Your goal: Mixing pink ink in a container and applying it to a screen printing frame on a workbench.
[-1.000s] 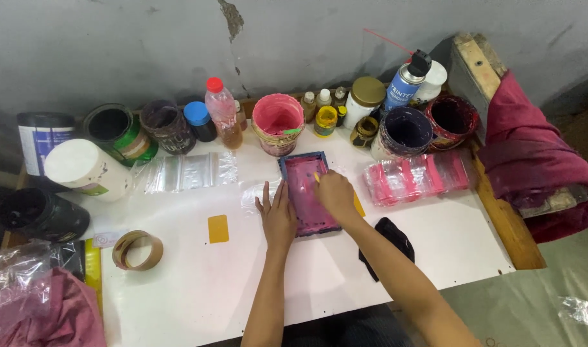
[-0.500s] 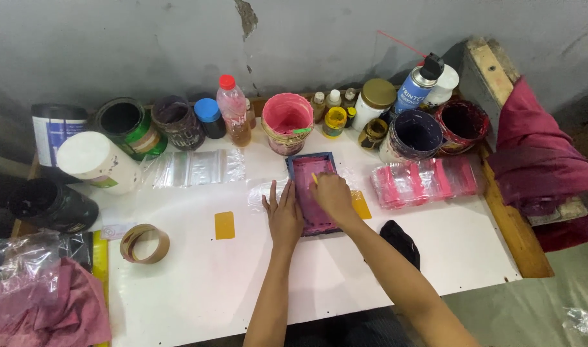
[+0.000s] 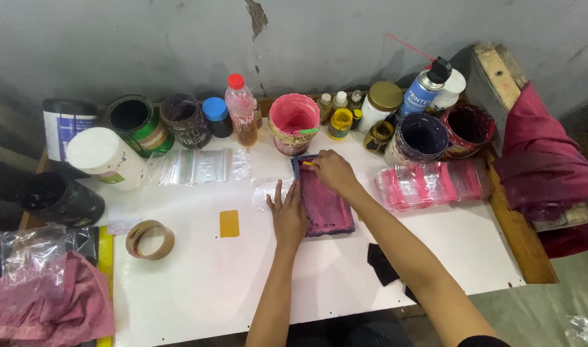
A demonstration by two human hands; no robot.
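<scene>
Your left hand (image 3: 289,217) lies flat, fingers spread and pointing away from you, pressing the left edge of the small pink-stained printing frame (image 3: 324,200) near the middle of the white desk (image 3: 242,276). It grips nothing.

Your right hand (image 3: 333,172) sits at the far end of the frame, fingers curled shut on a thin yellow tool (image 3: 309,164); probably a squeegee or scraper, though only its tip shows.

The frame lies flat, long side running away from you, just in front of the pink paint tub (image 3: 294,122). A clear bag (image 3: 267,191) peeks out at its left side, touching it.

Against the frame half a second ago: your right hand has moved from the frame's middle to its far end. Your left hand holds the same place, and the frame has not shifted.

Around it: a stack of pink-tinted bags (image 3: 432,185) to the right, clear zip bags (image 3: 204,166) to the far left, a yellow square (image 3: 229,223) and a tape roll (image 3: 150,240) nearer you on the left, a black scrap (image 3: 383,263) by your right forearm.
</scene>
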